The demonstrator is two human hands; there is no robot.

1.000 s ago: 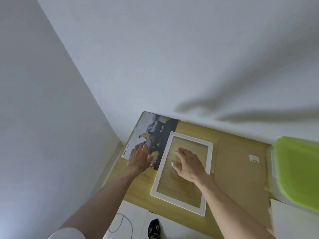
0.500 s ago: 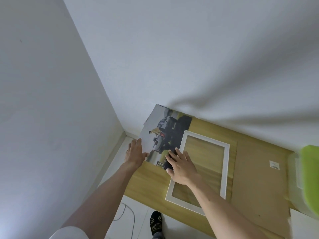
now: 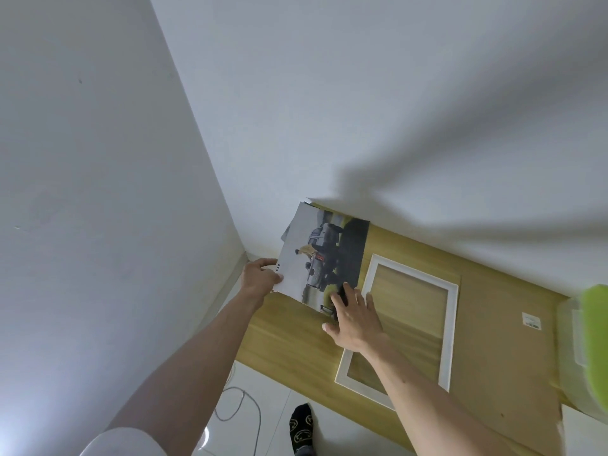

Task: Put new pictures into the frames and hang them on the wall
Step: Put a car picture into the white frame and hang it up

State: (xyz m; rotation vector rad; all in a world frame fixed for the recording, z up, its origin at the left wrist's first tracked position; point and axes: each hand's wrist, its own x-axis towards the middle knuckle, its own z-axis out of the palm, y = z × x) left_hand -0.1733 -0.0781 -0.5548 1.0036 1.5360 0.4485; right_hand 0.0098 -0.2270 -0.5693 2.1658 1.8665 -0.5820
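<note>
The white frame (image 3: 399, 327) lies flat on the wooden surface (image 3: 289, 337), and everything else is best placed from it. It is an empty rectangle with a narrow white border; the wood grain shows through its opening, though whether a clear pane sits in it cannot be told. Just beyond its far-left corner is the picture (image 3: 324, 258), a printed sheet showing vehicles on a dark band against a pale sky, with a white margin bearing small lettering along one edge. The left hand (image 3: 260, 278) is closed on that margin, on the side away from the frame, thumb on top and fingers hidden beneath, so the sheet appears to tilt up off the surface there. The right hand (image 3: 353, 319) is open and spread, palm down, its fingers resting on the picture's near corner right beside the frame's border, its wrist crossing the frame's left rail. This looks like a two-handed hold meant to keep a limp sheet from buckling while it is guided toward the frame. A brown backing board (image 3: 503, 350) with a small label lies flat to the right of the frame and partly under it, probably set aside to close the frame afterwards. Farther right a green-lidded container (image 3: 592, 340) sits at the view's edge.
</note>
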